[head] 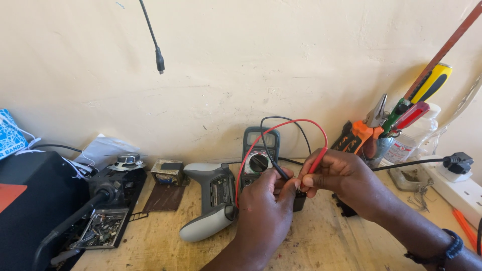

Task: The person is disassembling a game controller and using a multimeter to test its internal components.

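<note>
Left hand (263,203) pinches the black probe (279,172) between thumb and fingers, tip pointed down at a small black part (299,200) just under the fingertips. Right hand (337,176) grips the red probe (318,159), meeting the left hand at centre; knuckles nearly touching. The small black part sits on the desk (321,241) mostly hidden by both hands; what it is can't be told.

Multimeter (259,150) stands against the wall at 12 o'clock from the hands, just behind them, red lead (281,126) and black lead (286,120) looping up over it. Grey game controller (208,200) lies at 9 o'clock, touching or just beside the left hand, back side up. Further at 9–10 o'clock: small metal box (168,171), brown board (164,196), circuit board scrap (103,228), black equipment (30,206). At 2 o'clock, a cup of tools (384,145) with pliers and screwdrivers. At 3 o'clock, white power strip (459,188) with black plug (458,162), its cable running behind the right wrist. Cable end (159,59) hangs on the wall at 11 o'clock.

Wall closes off 12 o'clock. Open desk at 5–7 o'clock, near the forearms.
</note>
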